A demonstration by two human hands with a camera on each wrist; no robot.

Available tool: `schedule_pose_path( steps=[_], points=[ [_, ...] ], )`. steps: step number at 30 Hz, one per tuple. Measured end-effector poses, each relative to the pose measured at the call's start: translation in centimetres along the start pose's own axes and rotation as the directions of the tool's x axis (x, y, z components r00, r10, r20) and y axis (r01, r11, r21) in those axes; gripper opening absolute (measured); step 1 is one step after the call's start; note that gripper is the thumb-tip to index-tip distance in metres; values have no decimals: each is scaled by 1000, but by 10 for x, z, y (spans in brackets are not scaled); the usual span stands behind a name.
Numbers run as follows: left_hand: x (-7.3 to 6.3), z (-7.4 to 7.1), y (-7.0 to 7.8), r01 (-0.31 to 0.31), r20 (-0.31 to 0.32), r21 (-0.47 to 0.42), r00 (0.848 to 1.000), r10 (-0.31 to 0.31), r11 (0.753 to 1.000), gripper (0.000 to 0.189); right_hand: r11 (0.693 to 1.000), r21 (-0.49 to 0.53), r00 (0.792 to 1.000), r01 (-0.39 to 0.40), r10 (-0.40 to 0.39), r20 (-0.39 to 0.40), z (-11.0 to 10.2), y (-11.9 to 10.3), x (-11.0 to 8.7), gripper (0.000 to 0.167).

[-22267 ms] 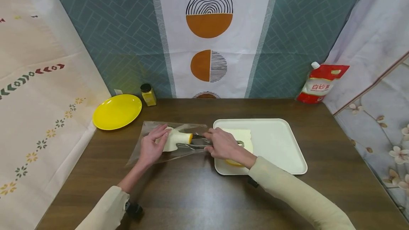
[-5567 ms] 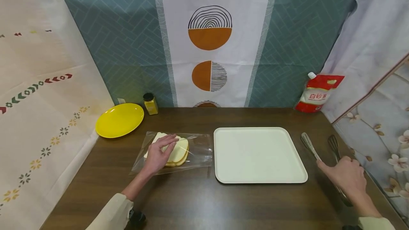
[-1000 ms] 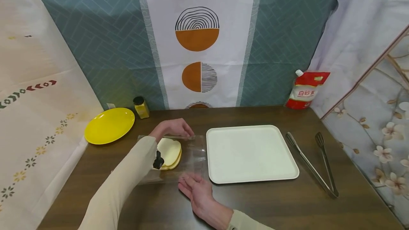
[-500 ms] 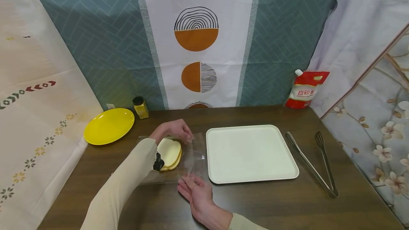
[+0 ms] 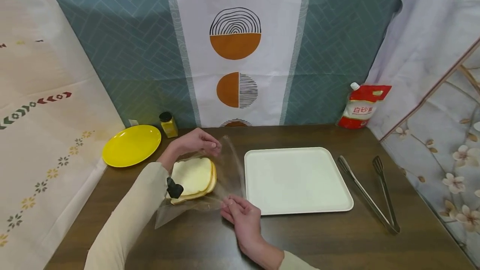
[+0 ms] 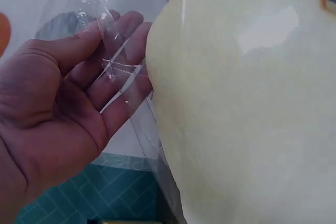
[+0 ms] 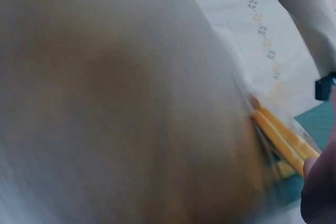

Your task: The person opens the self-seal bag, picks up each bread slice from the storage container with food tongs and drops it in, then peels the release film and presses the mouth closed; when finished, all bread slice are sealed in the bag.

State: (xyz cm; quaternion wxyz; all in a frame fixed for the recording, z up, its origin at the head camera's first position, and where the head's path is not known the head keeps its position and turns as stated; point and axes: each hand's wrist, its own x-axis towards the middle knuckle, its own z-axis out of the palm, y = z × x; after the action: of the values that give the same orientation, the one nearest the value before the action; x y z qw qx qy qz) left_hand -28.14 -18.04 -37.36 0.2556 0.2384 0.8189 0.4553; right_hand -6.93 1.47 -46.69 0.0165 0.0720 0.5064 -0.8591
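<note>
A clear plastic bag (image 5: pixel 230 174) holds a stack of bread slices (image 5: pixel 192 176), left of the middle of the table. My left hand (image 5: pixel 195 141) pinches the bag's far edge near its right end. In the left wrist view, thumb and fingers of that hand (image 6: pixel 68 87) grip the film beside a pale slice (image 6: pixel 241 103). My right hand (image 5: pixel 245 222) pinches the near edge, and the bag slopes up between both hands. In the right wrist view blurred film covers much of the picture, with slice crusts (image 7: pixel 283 135) behind my right hand (image 7: pixel 321 192).
A white tray (image 5: pixel 296 178) stands right of the bag. Metal tongs (image 5: pixel 365 195) lie spread at the table's right. A yellow plate (image 5: pixel 131 146) and a yellow jar with black lid (image 5: pixel 168 125) are back left; a red-and-white pouch (image 5: pixel 361 107) stands back right.
Slices from the tray are now in the bag, and the tongs have been laid down. Within the last half second both hands have raised the bag's edges, and the slices have shifted and tilted.
</note>
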Motion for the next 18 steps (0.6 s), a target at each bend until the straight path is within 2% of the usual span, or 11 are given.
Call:
schedule_pose_path(
  steps=[3, 8, 11, 15, 18],
  points=[
    [-12, -5, 2, -36, -37, -54, 999, 34, 998, 30, 990, -78, 993, 117, -115, 32, -4, -11, 4, 26],
    [-41, -11, 6, -105, -120, -188, 989, 84, 977, 36, 945, -163, 957, 283, -268, 108, -7, -31, 12, 22],
    [-57, -12, 8, -139, -196, -235, 976, 93, 962, 36, 912, -203, 931, 356, -328, 159, -7, -44, 16, 20],
    [-76, -10, 7, -184, -279, -254, 954, 110, 950, 37, 856, -259, 891, 448, -403, 208, -7, -63, 20, 19],
    [-90, -5, 6, -208, -329, -261, 937, 116, 943, 38, 813, -318, 872, 488, -437, 221, -7, -73, 25, 18]
  ],
)
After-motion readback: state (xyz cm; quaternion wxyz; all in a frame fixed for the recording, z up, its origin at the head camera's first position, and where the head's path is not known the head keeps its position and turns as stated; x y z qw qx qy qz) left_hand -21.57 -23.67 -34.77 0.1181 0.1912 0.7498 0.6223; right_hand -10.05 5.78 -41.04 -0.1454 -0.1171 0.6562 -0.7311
